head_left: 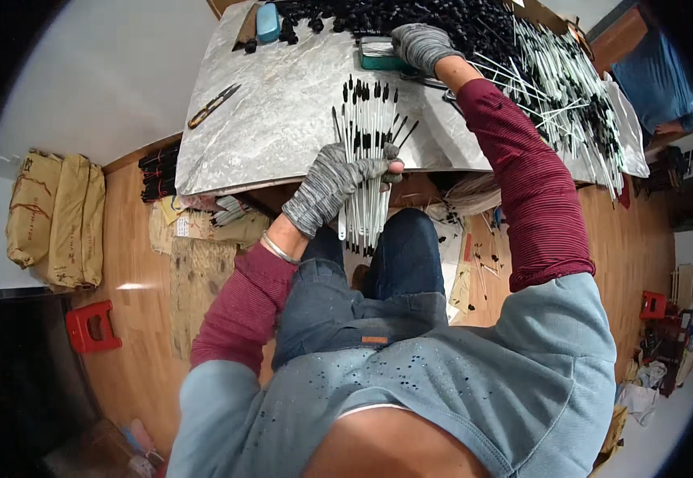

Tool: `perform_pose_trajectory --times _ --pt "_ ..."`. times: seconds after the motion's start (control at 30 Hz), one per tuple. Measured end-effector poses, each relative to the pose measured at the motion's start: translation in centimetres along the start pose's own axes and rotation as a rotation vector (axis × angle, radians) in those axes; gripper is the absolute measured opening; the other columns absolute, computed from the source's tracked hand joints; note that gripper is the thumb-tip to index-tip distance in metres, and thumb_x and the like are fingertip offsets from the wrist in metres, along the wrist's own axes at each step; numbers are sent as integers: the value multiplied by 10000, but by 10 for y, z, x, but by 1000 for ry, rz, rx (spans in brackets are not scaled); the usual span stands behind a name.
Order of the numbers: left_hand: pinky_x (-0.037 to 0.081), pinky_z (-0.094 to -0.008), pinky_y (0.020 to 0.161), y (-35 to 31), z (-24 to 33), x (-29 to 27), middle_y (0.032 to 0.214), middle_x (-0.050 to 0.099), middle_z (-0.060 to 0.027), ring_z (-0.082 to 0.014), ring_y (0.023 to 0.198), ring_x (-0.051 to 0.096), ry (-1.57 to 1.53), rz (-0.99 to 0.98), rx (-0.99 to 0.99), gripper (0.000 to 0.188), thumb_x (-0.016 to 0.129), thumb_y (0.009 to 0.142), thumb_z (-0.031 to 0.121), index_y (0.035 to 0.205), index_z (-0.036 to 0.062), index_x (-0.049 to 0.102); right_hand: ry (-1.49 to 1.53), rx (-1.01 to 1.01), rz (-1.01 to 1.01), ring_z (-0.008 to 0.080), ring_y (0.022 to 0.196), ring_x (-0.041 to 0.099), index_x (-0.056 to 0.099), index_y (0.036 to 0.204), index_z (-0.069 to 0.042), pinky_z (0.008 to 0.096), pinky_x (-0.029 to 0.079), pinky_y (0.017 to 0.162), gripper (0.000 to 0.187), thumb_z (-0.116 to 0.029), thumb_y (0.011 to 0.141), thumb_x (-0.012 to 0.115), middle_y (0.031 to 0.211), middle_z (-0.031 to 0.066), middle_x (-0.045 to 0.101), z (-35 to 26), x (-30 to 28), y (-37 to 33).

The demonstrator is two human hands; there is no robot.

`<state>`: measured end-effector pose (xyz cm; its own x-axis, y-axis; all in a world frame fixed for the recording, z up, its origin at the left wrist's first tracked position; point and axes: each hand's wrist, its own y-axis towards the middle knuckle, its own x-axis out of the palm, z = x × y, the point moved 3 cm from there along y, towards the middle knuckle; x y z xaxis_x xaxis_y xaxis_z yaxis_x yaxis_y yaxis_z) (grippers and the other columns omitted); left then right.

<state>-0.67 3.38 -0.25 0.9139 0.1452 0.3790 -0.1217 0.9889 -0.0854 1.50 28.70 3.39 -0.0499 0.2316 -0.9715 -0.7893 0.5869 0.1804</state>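
Note:
A bundle of thin white rods [354,215] with black ends is held upright in my left hand [350,174], just past the table's near edge. The gloved fingers wrap round its middle, and several black tips fan out above. Farther off, my right hand [426,48], also in a grey knit glove, reaches beside a small green box [382,61] with a pale top. It is at the near side of a heap of small black parts [450,17]. The right fingertips are hidden, so I cannot see what they touch.
Loose white rods [573,88] pile up on the table's right side. A utility knife [215,105] and a blue case [267,22] lie on the grey marbled table [274,135]. On the floor at left are brown sacks [59,219] and a red stool [93,327].

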Motion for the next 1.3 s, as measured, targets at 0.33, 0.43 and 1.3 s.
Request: perform_pose_trajectory --times 0.33,0.43,1.3 --pt "492 -235 634 0 -3 2 825 607 -70 -130 717 585 46 -48 -26 290 608 732 185 952 4 552 331 199 120 245 851 548 585 926 -114 343 431 728 272 -306 737 548 906 99 577 8 -27 3" --pt "488 -232 634 -3 -4 4 829 607 -71 -131 721 584 13 -38 -40 289 606 733 189 949 4 556 621 297 212 254 972 500 565 973 -80 382 394 807 360 -353 737 562 1045 145 529 17 -35 22" --pt "451 -320 618 -2 -21 12 755 598 -131 -227 696 576 837 8 409 235 558 752 201 918 37 584 1034 -332 170 163 743 542 590 815 -36 278 426 670 185 -190 714 603 774 63 561 -53 -100 -163"
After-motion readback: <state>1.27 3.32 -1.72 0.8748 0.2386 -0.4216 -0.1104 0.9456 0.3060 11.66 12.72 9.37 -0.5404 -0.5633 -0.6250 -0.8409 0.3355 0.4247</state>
